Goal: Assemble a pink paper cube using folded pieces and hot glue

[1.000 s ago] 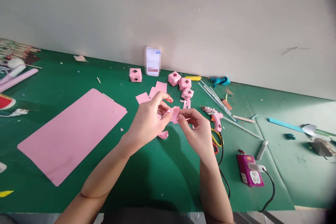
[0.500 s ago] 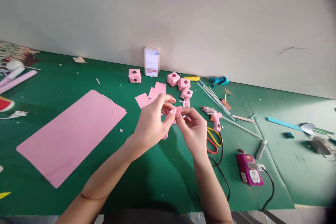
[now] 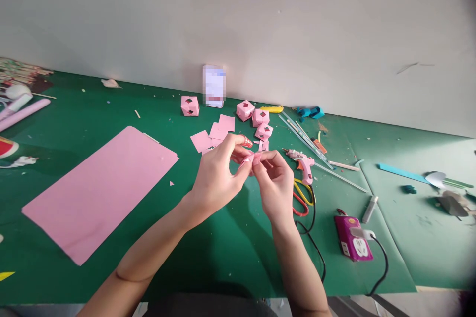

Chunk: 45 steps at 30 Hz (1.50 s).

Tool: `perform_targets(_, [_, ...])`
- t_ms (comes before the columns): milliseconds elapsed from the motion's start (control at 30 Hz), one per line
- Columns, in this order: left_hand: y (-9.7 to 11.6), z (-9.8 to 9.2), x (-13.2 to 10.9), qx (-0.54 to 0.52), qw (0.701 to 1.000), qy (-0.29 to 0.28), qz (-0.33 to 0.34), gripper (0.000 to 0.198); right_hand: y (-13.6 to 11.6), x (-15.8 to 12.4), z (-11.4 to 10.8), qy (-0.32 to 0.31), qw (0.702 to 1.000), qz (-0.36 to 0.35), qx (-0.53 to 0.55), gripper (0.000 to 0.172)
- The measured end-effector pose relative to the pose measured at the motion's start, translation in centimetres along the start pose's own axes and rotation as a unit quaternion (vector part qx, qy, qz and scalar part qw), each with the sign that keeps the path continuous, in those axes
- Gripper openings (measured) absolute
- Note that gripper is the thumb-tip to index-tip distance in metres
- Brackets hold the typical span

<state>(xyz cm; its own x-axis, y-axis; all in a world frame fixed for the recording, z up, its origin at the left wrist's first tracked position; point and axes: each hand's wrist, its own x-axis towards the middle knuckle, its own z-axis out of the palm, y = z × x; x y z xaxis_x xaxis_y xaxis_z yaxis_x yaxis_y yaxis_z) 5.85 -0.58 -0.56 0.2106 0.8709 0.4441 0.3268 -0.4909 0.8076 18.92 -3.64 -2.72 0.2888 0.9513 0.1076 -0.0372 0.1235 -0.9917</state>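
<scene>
Between my hands is a small folded piece of pink paper (image 3: 252, 158), pinched from both sides and partly covered by fingers. My left hand (image 3: 219, 171) grips its left side between thumb and fingers; one finger wears a red patterned wrap. The thumb and fingers of my right hand (image 3: 277, 178) close on its right side. Pink paper squares (image 3: 219, 130) lie just beyond my left hand. Folded pink paper cubes with cut openings stand behind, one (image 3: 190, 106) to the left of the phone and another (image 3: 245, 110) to its right, beside several more.
A large pink sheet (image 3: 100, 193) lies at left. A phone (image 3: 214, 86) leans on the wall. To the right are a pink glue gun (image 3: 304, 166), scissors (image 3: 303, 198), clear glue sticks (image 3: 297, 131) and a purple power box (image 3: 353, 237) with cables.
The folded pink paper has turned slightly and shifted a little to the right in my fingers. Both hands keep their pinch, and the view has moved slightly.
</scene>
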Motion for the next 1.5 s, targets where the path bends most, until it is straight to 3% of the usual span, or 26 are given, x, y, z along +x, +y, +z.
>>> perform_targets(300, [0.13,-0.14,0.01,0.006,1.0,0.014,0.002,0.022,-0.02,-0.13,0.06,0.003,1.0,0.016,0.017,0.019])
perform_targets(867, [-0.06,-0.36,0.11,0.008,1.0,-0.002,-0.006,0.024,-0.17,0.08,-0.19,0.003,0.999,-0.001,-0.048,0.021])
perform_targets(1167, [-0.01,-0.69,0.32,-0.018,0.999,-0.032,-0.032,0.022,0.24,-0.08,-0.21,0.03,0.979,-0.126,-0.158,0.015])
perform_targets(1500, [-0.52,-0.87,0.6,-0.033,0.997,-0.043,-0.055,0.028,0.26,0.16,-0.67,0.022,0.974,-0.11,-0.194,0.018])
